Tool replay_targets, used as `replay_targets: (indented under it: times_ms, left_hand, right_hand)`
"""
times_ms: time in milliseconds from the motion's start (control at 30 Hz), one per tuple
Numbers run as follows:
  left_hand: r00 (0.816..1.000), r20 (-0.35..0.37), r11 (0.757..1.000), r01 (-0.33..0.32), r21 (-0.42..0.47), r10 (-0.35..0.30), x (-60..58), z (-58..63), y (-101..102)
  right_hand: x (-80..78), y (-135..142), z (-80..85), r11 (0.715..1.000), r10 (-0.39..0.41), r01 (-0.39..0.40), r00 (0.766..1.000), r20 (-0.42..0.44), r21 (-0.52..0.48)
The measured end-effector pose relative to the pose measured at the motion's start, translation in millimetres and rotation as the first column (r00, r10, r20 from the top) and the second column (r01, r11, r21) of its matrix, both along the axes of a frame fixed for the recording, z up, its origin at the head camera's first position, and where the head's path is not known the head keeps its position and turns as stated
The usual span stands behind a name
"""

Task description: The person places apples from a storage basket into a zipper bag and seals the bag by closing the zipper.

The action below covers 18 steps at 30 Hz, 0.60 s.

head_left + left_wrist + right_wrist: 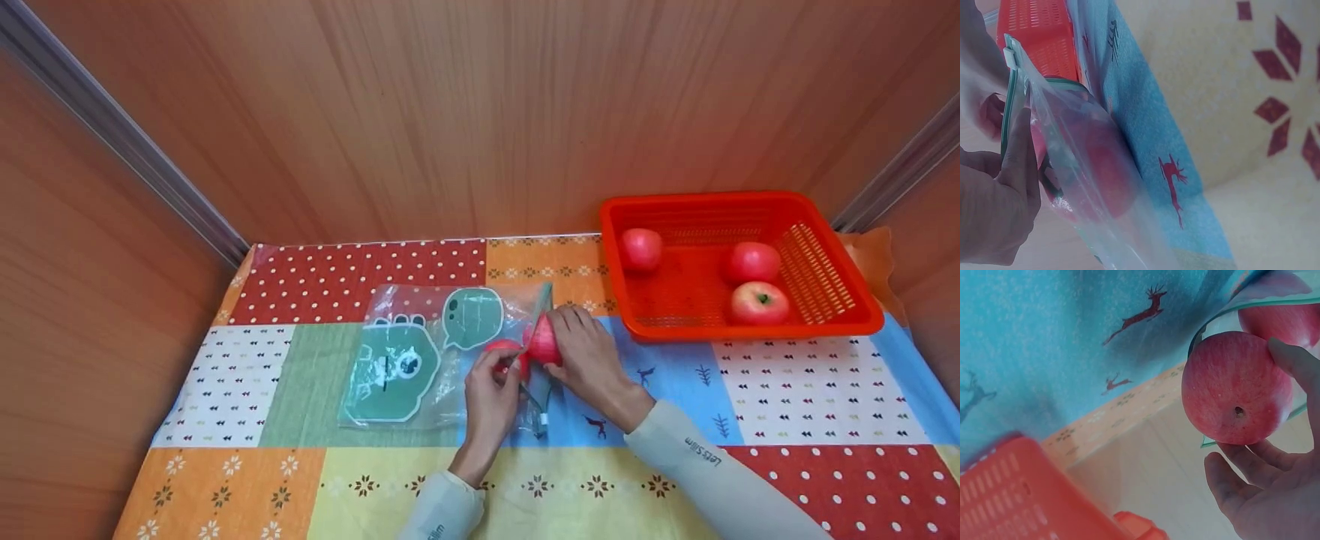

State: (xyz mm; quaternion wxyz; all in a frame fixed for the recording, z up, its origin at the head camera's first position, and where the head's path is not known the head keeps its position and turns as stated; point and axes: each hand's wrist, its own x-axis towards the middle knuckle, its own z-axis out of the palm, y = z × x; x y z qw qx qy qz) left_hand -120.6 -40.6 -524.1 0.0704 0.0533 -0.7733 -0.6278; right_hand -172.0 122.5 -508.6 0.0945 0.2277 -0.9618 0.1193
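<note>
A clear zip bag (454,386) with green cartoon prints lies flat, its green-edged mouth toward the right. My left hand (489,397) pinches the edge of that mouth between thumb and fingers; the white zip slider (1010,58) shows in the left wrist view. In my right hand (592,360) is a red apple (1235,388), gripped between thumb and fingers right at the bag's mouth. Behind it, another apple (1283,322) is inside the bag, visible through the plastic in the left wrist view too.
An orange-red plastic basket (750,332) stands at the back right. It holds one apple (641,249) at its left end and two more, a red apple (754,260) and a paler apple (759,303), at the right. A patchwork cloth (405,495) covers the table, with wooden panels (450,120) around it.
</note>
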Motion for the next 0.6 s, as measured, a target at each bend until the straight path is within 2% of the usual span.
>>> replay_targets:
  times_ms: [233, 600]
  left_hand:
    - [0.999, -0.035, 0.999, -0.003, -0.039, 0.002, 1.4, 0.1, 2]
    - [0.999, -0.036, 0.999, 0.009, -0.040, -0.010, 2.1, -0.9, 3]
  right_hand:
    - [-1.0, -8, -7.2, 0.999, -0.019, 0.020, 1.000, 0.018, -0.050]
    - [-1.2, -13, -18.4, 0.988, -0.066, 0.077, 0.994, 0.086, -0.131]
